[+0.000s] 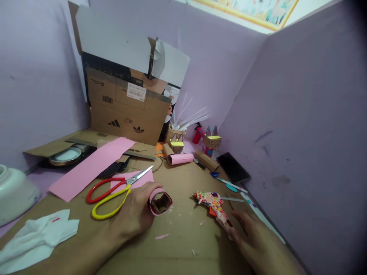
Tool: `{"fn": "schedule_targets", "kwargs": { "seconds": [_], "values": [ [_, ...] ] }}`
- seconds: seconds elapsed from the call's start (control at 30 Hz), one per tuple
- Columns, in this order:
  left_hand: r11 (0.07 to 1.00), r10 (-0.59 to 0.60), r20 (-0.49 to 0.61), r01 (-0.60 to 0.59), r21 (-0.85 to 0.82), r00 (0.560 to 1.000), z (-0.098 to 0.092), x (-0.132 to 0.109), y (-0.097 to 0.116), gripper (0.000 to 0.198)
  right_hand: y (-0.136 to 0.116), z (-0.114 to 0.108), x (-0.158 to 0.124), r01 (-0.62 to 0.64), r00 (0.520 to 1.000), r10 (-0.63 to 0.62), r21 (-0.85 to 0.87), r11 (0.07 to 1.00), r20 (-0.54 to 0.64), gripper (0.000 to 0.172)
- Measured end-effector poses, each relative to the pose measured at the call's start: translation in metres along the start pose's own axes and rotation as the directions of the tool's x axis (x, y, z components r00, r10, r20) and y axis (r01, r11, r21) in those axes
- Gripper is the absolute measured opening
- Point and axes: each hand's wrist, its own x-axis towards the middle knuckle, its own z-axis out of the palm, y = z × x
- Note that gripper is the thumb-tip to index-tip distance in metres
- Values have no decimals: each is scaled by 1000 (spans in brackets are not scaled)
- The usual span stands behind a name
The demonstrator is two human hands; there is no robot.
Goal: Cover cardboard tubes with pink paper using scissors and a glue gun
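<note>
Left hand (134,214) and right hand (255,242) are bare up the forearms (94,244).

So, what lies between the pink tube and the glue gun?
In the head view, only bare cardboard tabletop with a few tiny flecks lies between the pink tube and the glue gun.

Pink tube (160,202) lying — floral glue gun (214,208).

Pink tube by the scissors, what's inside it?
Inside the pink tube, held by the left hand, you can see a brown cardboard lining around a dark hollow. How deep it goes, and its far end, are hidden in shadow.
</note>
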Motion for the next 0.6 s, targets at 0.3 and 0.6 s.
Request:
{"fn": "schedule_targets", "kwargs": {
  "seconds": [0.3,0.6],
  "values": [
    [1000,-5,-7,5,29,1000,-2,1,-5,26,-26,7,20,-122,972,141,-106,987,189,29],
    [998,-60,24,59,35,998,-5,1,-1,24,-20,17,4,-228,974,143,768,598,178,31]
  ]
}}
